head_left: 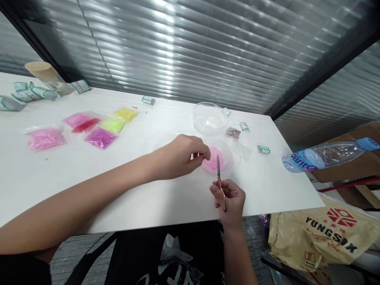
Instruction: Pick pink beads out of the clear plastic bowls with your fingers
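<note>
Bowl [233,157] — holds pink beads [216,161]. Scissors [219,176] — right hand [233,198] grips them before the bowl, blades over it. Left hand [184,156]: curled above bowl's left side; cannot tell whether it grips anything.

Looks like an office: silver slatted blinds [184,51], dark straight partition frame [326,72], white flat rectangular table [166,204], grey striped carpet [71,253].

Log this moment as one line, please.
left hand: at bowl, grip unclear; right hand: holding scissors; bowl: pink bits inside; bottle: at right
</note>
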The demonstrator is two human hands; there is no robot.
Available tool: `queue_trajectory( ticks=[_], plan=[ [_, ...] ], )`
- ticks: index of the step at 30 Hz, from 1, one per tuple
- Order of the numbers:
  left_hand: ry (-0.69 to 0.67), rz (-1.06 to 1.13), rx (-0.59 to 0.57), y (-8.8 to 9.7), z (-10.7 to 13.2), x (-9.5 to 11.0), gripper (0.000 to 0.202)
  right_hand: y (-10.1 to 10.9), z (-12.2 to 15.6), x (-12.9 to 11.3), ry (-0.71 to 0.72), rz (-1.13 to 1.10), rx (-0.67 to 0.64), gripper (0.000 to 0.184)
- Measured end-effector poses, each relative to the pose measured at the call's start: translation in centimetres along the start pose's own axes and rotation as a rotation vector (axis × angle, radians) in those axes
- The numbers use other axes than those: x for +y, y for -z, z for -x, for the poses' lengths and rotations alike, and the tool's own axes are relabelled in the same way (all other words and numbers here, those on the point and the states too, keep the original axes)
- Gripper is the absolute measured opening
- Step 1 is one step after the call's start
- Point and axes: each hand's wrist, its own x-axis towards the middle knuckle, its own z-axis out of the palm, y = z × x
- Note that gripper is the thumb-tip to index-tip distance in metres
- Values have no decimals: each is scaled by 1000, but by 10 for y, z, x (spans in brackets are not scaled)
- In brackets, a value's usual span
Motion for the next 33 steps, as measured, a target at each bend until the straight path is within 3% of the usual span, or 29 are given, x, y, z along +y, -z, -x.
queue_trajectory(
  ticks=[7,15,19,24,28,33],
  plan=[
    [144,-55,55,-15,-12,13,20,-6,-1,-5,-32,-12,4,33],
    [190,12,15,-5,-21,12,22,-12,0,-13,-40,-110,10,33],
    [181,86,12,-1,-20,8,21,-9,1,-11,1,-112,-75,33],
    [151,113,-59,7,-17,6,17,-5,2,-6,38,-64,-169,32],
    [41,108,-156,13,-16,5,14,-5,4,-8,56,-56,-233,32],
    [7,104,-266,13,-13,6,15,-6,5,-11,54,-43,-220,32]
  ],
)
